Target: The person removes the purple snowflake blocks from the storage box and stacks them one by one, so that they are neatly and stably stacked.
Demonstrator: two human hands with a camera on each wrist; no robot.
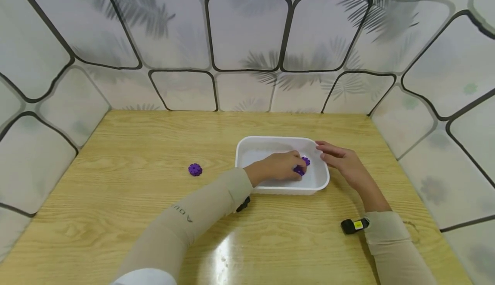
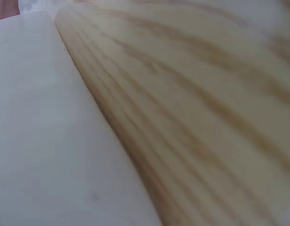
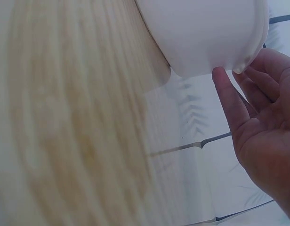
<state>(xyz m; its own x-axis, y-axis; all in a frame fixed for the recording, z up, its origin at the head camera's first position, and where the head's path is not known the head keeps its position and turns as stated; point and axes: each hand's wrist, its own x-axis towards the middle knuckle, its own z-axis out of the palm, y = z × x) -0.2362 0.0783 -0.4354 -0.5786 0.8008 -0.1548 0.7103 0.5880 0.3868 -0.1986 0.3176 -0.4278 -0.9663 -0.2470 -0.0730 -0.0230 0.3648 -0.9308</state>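
A white tray (image 1: 282, 189) stands on the wooden table. Reaching inside it, my left hand (image 1: 281, 166) has its fingers curled round a purple flower-shaped piece (image 1: 299, 170). Just beyond those fingers lies another purple piece (image 1: 306, 160) in the tray. My right hand (image 1: 345, 161) touches the tray's right end with its fingertips; in the right wrist view the hand (image 3: 265, 113) has its thumb and fingers against the tray wall (image 3: 206, 37). The left wrist view shows only the tray's side (image 2: 65, 132) and the table, with no fingers.
One more purple flower-shaped piece (image 1: 195, 170) lies on the table (image 1: 127, 182) left of the tray. A patterned fabric wall (image 1: 247, 35) encloses the table's back and both sides.
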